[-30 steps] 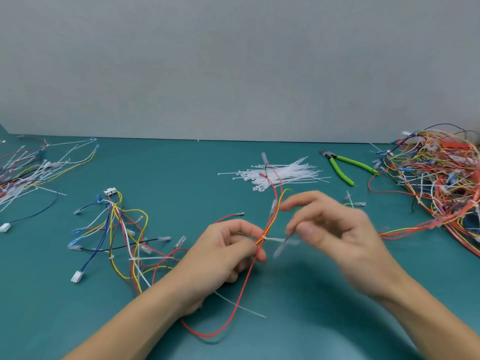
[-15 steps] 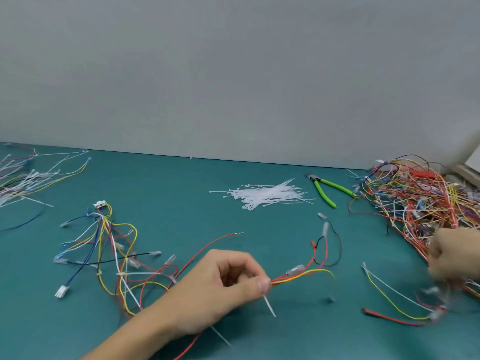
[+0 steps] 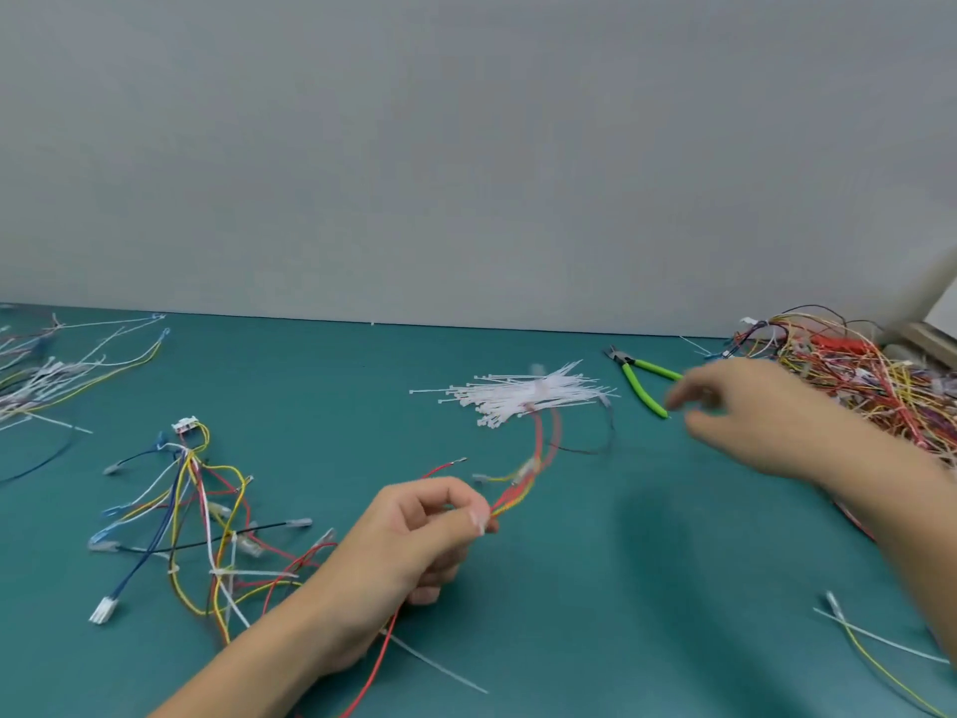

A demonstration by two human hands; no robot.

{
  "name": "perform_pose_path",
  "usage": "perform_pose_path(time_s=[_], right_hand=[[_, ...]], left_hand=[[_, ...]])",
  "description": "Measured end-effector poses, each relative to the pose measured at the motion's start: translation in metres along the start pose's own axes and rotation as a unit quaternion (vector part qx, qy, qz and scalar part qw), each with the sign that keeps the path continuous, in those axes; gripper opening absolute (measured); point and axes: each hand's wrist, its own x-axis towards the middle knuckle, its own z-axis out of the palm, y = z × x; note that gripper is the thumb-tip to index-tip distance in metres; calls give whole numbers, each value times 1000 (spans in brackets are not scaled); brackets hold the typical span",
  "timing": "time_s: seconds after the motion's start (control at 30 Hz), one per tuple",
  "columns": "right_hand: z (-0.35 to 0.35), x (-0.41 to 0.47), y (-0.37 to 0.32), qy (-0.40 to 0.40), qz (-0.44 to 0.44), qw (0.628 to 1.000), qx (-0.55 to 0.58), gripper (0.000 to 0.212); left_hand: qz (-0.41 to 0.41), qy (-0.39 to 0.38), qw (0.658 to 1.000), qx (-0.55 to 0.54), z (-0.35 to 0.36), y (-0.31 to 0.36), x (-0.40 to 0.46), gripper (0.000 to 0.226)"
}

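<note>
My left hand (image 3: 414, 541) pinches a small bundle of red and yellow wires (image 3: 523, 484) between thumb and fingertips, low in the middle of the teal table. The free ends of the wires fan up towards a heap of white cable ties (image 3: 497, 401). A red wire trails from under the hand towards me. My right hand (image 3: 751, 422) is blurred and hovers above the table just right of the green-handled cutters (image 3: 642, 386). Its fingers are loosely spread, and I see nothing between them.
A big tangle of red, yellow and white wires (image 3: 880, 386) fills the right rear. A tied harness with white connectors (image 3: 191, 520) lies at left, more wires (image 3: 52, 375) at far left. A loose yellow and white wire (image 3: 870, 645) lies at near right. The grey wall stands behind.
My right hand has left the wire tangle at right and swung up and left towards the cutters. The bundle in my left hand has turned its ends towards the cable ties.
</note>
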Motion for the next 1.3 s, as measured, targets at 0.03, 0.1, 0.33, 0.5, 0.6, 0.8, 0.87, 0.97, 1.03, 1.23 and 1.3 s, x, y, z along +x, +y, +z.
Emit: perform_pose_path(time_s=[0.03,0.1,0.33,0.5,0.6,0.8,0.87,0.97,1.03,1.23,1.3], right_hand=[[8,11,-17,13,-25,999,22,27],[24,40,-39,62,-88,993,41,25],[66,119,-78,-190,-132,972,43,83],[80,142,-82,-138,-130,980,58,48],[88,151,-88,-89,-142,983,72,13],[101,155,-105,-42,-140,982,116,6],[104,156,-112,-37,-146,982,118,10],[104,159,-123,-30,-140,983,116,13],[102,162,-123,-26,-123,986,106,13],[97,167,-79,-8,-39,995,89,15],[96,166,-59,0,-2,994,107,17]], left_hand=[[1,-14,1000,8,0,1,-1,18],[3,-45,999,20,-2,3,-3,18],[2,-90,994,66,-6,9,-5,15],[6,-104,992,76,-9,10,-1,12],[7,-78,994,76,-7,10,2,14],[15,-66,994,82,-3,4,8,17],[16,-64,995,79,-4,3,8,18],[18,-65,995,74,-5,4,8,18],[17,-62,996,66,-5,4,8,16],[14,-78,995,61,-9,5,10,18],[10,-72,995,66,-9,4,11,20]])
